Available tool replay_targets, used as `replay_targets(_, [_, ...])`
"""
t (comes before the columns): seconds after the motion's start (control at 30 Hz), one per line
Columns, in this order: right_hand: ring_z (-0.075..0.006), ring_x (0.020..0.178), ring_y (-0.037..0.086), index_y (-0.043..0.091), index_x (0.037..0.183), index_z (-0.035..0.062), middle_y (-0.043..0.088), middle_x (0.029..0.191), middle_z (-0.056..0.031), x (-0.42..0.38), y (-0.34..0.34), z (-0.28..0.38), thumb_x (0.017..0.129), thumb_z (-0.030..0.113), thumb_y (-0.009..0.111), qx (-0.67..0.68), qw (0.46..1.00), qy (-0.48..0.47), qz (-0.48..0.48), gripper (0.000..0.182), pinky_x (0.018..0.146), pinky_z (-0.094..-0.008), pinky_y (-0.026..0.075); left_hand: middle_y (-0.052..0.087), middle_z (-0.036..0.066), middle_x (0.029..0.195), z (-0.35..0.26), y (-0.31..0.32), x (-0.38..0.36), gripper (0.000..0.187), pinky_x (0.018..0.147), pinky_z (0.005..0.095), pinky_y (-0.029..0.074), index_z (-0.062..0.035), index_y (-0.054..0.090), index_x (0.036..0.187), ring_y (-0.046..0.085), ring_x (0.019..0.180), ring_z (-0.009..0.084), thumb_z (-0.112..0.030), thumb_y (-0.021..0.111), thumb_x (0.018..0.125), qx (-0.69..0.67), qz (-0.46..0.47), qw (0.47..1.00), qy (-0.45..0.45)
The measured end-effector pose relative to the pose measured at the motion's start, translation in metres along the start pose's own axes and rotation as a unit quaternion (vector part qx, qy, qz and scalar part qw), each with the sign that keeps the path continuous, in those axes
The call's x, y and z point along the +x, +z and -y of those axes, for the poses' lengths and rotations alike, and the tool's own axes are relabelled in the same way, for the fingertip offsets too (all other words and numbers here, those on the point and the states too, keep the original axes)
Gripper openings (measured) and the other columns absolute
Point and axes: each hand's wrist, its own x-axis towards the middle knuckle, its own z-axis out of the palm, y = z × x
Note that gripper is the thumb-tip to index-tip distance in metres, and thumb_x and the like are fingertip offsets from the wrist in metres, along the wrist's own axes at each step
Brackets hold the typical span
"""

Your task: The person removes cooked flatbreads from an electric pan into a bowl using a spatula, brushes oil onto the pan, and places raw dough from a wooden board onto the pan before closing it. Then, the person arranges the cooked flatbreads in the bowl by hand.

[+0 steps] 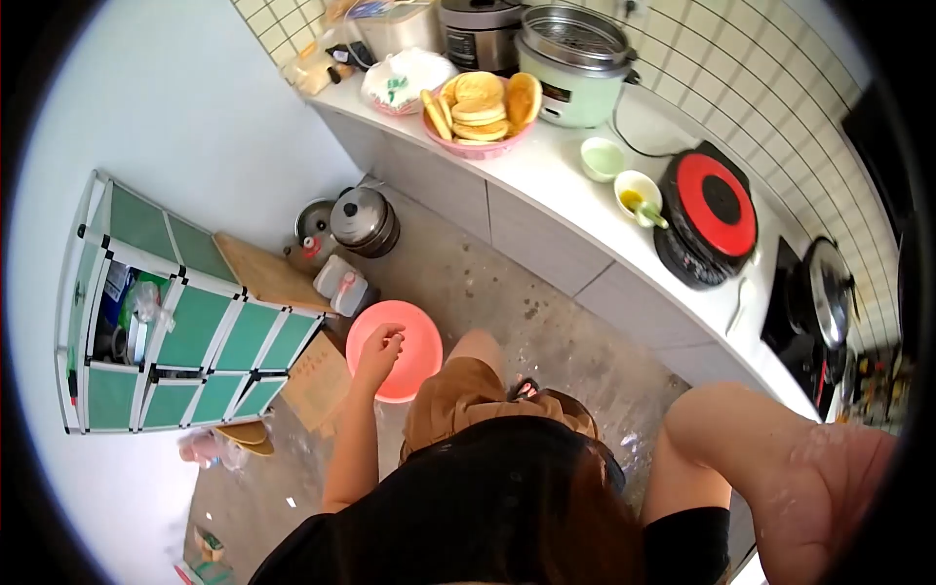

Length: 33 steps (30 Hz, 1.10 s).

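Observation:
My left hand (378, 353) hangs above a pink plastic basin (419, 366) on the floor. Its fingers are loosely bent, with nothing visible in them. Large and close to the camera at the lower right is my right hand (829, 487), palm partly showing. Dark at the picture's edge hides its fingers, so what they touch cannot be made out. On the counter (575, 219), a pink bowl (475, 149) holds several round golden flatbreads (481, 97). A red-topped electric griddle (717, 210) sits further right.
Near the griddle are a pale green bowl (602, 159) and a white bowl (639, 185) with yellow liquid and a green-handled brush or spoon. A green rice cooker (575, 93) stands behind. A lidded pan (829, 292) rests on the stove. Left are a green cabinet (200, 327) and metal pots (361, 219).

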Motion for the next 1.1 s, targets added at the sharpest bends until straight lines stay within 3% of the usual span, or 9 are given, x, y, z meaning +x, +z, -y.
replay_targets(0.2, [-0.0192, 0.060, 0.036, 0.047, 0.072, -0.0029, 0.039, 0.061, -0.0086, -0.047, 0.039, -0.129, 0.074, 0.017, 0.040, -0.013, 0.999, -0.018, -0.048, 0.021, 0.059, -0.0331, 0.029, 0.057, 0.004, 0.087, -0.003, -0.019, 0.090, 0.019, 0.063, 0.0241, 0.046, -0.0038, 0.056, 0.102, 0.054, 0.071, 0.0106, -0.013, 0.047, 0.087, -0.070, -0.032, 0.995, -0.060])
replay_targets(0.3, [-0.0193, 0.060, 0.037, 0.047, 0.071, -0.0032, 0.040, 0.061, -0.0090, -0.094, 0.073, -0.202, 0.074, 0.017, 0.040, -0.115, 0.982, -0.026, -0.146, 0.021, 0.059, -0.0330, 0.029, 0.057, 0.003, 0.082, -0.017, -0.042, 0.186, 0.018, 0.059, 0.0218, 0.043, -0.0026, 0.056, 0.101, 0.052, 0.069, 0.0084, -0.011, 0.047, 0.087, -0.097, -0.034, 0.995, 0.006])
replay_targets(0.37, [-0.0194, 0.063, 0.041, 0.048, 0.076, -0.0033, 0.045, 0.067, -0.0097, -0.135, 0.104, -0.254, 0.075, 0.015, 0.043, -0.191, 0.965, 0.099, -0.152, 0.019, 0.062, -0.0321, 0.033, 0.056, 0.002, 0.080, -0.040, -0.060, 0.257, 0.017, 0.058, 0.0205, 0.041, -0.0022, 0.057, 0.100, 0.050, 0.069, 0.0071, -0.011, 0.048, 0.088, -0.108, -0.046, 0.993, 0.032])
replay_targets(0.47, [-0.0196, 0.073, 0.055, 0.053, 0.090, -0.0035, 0.057, 0.084, -0.0112, -0.220, 0.176, -0.331, 0.076, 0.009, 0.054, -0.325, 0.808, 0.484, 0.082, 0.019, 0.068, -0.0295, 0.045, 0.056, 0.002, 0.079, -0.120, -0.081, 0.370, 0.014, 0.060, 0.0197, 0.040, -0.0020, 0.058, 0.096, 0.049, 0.069, 0.0064, -0.010, 0.049, 0.087, -0.028, -0.057, 0.996, 0.066])
replay_targets(0.5, [-0.0191, 0.073, 0.056, 0.055, 0.096, -0.0023, 0.058, 0.086, -0.0123, -0.249, 0.190, -0.376, 0.074, 0.002, 0.058, -0.290, 0.825, 0.421, 0.242, 0.023, 0.067, -0.0283, 0.046, 0.056, 0.002, 0.079, -0.142, -0.083, 0.403, 0.014, 0.061, 0.0200, 0.041, -0.0020, 0.058, 0.095, 0.050, 0.070, 0.0066, -0.011, 0.050, 0.087, -0.031, -0.043, 0.993, 0.101])
replay_targets(0.57, [-0.0280, 0.086, 0.057, 0.056, 0.100, 0.0026, 0.059, 0.094, -0.0141, -0.307, 0.232, -0.442, 0.077, 0.001, 0.057, -0.221, 0.748, 0.546, 0.306, 0.024, 0.077, -0.0345, 0.045, 0.056, 0.003, 0.080, -0.183, -0.079, 0.470, 0.014, 0.064, 0.0211, 0.042, -0.0023, 0.057, 0.095, 0.051, 0.071, 0.0084, -0.011, 0.052, 0.085, -0.001, -0.014, 0.986, 0.165])
replay_targets(0.6, [-0.0331, 0.088, 0.055, 0.056, 0.101, 0.0021, 0.058, 0.095, -0.0151, -0.353, 0.234, -0.475, 0.076, 0.001, 0.056, -0.237, 0.777, 0.450, 0.371, 0.025, 0.080, -0.0390, 0.044, 0.056, 0.004, 0.080, -0.199, -0.075, 0.495, 0.014, 0.065, 0.0217, 0.043, -0.0027, 0.057, 0.096, 0.053, 0.072, 0.0101, -0.011, 0.053, 0.084, 0.036, 0.005, 0.982, 0.183])
replay_targets(0.83, [-0.0245, 0.102, 0.048, 0.053, 0.110, 0.0080, 0.054, 0.107, -0.0083, -0.467, 0.249, -0.565, 0.072, 0.005, 0.057, -0.310, 0.654, 0.420, 0.547, 0.038, 0.088, -0.0367, 0.038, 0.055, 0.011, 0.089, -0.243, -0.014, 0.608, 0.027, 0.073, 0.0311, 0.045, -0.0048, 0.056, 0.098, 0.055, 0.084, 0.0239, -0.015, 0.062, 0.074, 0.223, 0.159, 0.925, 0.263])
replay_targets(1.1, [-0.0256, 0.099, 0.048, 0.055, 0.100, 0.0085, 0.054, 0.101, -0.0064, -0.452, 0.234, -0.542, 0.065, 0.005, 0.061, -0.300, 0.628, 0.448, 0.561, 0.036, 0.087, -0.0381, 0.036, 0.053, 0.013, 0.093, -0.233, 0.019, 0.622, 0.031, 0.076, 0.0372, 0.045, -0.0042, 0.053, 0.098, 0.053, 0.090, 0.0312, -0.014, 0.064, 0.071, 0.268, 0.187, 0.889, 0.321])
